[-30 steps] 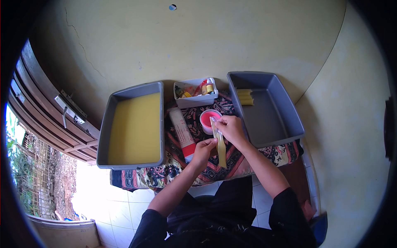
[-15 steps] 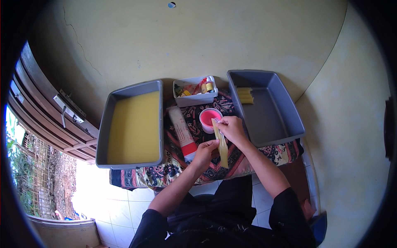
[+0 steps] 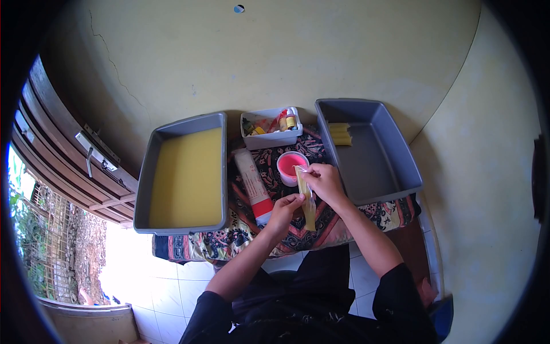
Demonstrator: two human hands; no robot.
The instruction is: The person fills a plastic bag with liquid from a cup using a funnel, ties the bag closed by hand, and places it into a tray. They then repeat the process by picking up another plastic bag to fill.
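A long narrow clear bag with yellow liquid in its lower part (image 3: 310,215) hangs between my hands. My right hand (image 3: 322,179) pinches its top end, beside the rim of a white tub (image 3: 286,177) with a pink inside. Lower down, my left hand (image 3: 285,211) holds the bag's side between closed fingers. To the left of the tub lies a clear plastic pack with a red band (image 3: 254,186). Several filled yellow tubes (image 3: 341,134) lie side by side in the upper left corner of the right grey tray (image 3: 375,155).
A grey tray (image 3: 143,189) of yellow liquid stands at the left. A white box (image 3: 274,139) with small bottles and packets is at the back by the wall. Patterned cloth (image 3: 229,238) covers the table. A wooden door (image 3: 69,155) is far left.
Both hands keep their hold on the bag. My right hand has shifted very slightly right and down; the view has moved a little.
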